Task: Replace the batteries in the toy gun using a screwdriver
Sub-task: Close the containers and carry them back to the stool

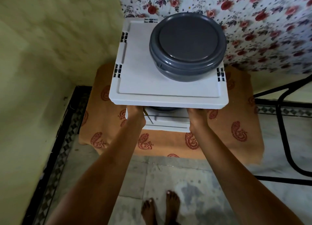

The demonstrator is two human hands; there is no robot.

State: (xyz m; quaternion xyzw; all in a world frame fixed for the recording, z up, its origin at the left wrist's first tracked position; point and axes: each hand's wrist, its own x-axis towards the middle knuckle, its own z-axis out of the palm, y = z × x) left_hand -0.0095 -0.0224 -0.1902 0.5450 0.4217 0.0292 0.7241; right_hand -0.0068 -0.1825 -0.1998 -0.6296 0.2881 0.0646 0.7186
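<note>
Both my arms reach under the top shelf of a white plastic rack (pixel 168 100). My left hand (pixel 136 114) is at the left of the lower shelf (pixel 166 127), its fingers hidden by the top shelf. A thin screwdriver (pixel 149 118) shaft slants down and right from that hand, with a bit of yellow at its upper end. My right hand (pixel 197 115) is at the right side of the lower shelf, and its fingers are hidden too. No toy gun or batteries show.
A dark grey lidded round container (pixel 187 45) sits on the top shelf. The rack stands on an orange paisley cloth (pixel 168 143). A flowered fabric (pixel 253 22) hangs behind, a yellow wall is left, a black metal frame (pixel 285 131) is right. My bare feet (pixel 160 209) stand on the stone floor.
</note>
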